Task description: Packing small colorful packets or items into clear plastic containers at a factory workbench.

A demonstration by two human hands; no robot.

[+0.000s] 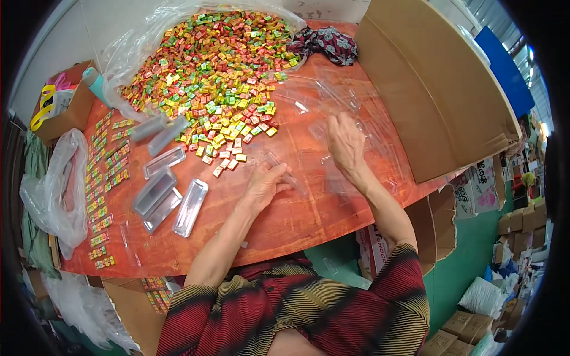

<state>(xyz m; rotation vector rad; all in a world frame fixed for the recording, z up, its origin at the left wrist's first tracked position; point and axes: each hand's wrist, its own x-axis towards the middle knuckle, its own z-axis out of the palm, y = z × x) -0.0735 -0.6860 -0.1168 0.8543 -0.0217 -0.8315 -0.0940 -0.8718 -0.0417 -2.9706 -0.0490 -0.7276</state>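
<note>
My left hand is closed round a narrow clear plastic case just above the red tabletop. My right hand is raised to the right of it, fingers curled together over thin clear plastic pieces; whether something small is between the fingertips I cannot make out. Beyond my left hand spreads a large heap of small wrapped candies, yellow, red, green and orange. Loose candies trail toward me. To the left of my left hand lie several clear plastic trays, some stacked.
Rows of candies line the table's left edge beside a crumpled plastic bag. A cardboard box stands at the far left. A tall cardboard panel borders the right side. Dark patterned cloth lies at the back. Below the table sits an open carton.
</note>
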